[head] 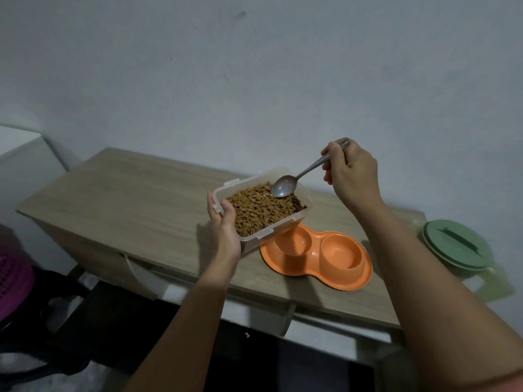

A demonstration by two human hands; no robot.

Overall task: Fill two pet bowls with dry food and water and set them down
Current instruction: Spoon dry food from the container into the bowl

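While the scoop is about to be taken, the parts of the scene read as follows:

Left hand: grip wrapped around the near end of the clear food container, thumb over the rim by a hinged clasp; it carries the container in the air, tilted, its lower edge over the left well of the dish; judged purpose: to keep the carry from container to well short, so few pieces fall on the worktop.

Right hand: grip pinched on the upper handle of the metal spoon, fingers curled around it; the handle slopes down and left so that the spoon's bowl meets the food at the container's far side.

Dry food: brown kibble, filling the container nearly to the rim; the spoon's bowl looks empty, resting at the surface.

Orange double bowl: one moulded dish with two round wells, lying flat on the worktop near its front edge; both wells show bare orange plastic, so neither food nor water appears to be in yet.

Green lidded vessel: stands at the right end of the worktop, well apart from the dish; contents cannot be told.

Pink basket: low at the left, beside the worktop; no part in this step.

Stage, as judged: first scoop of food pending; water and setting down remain.
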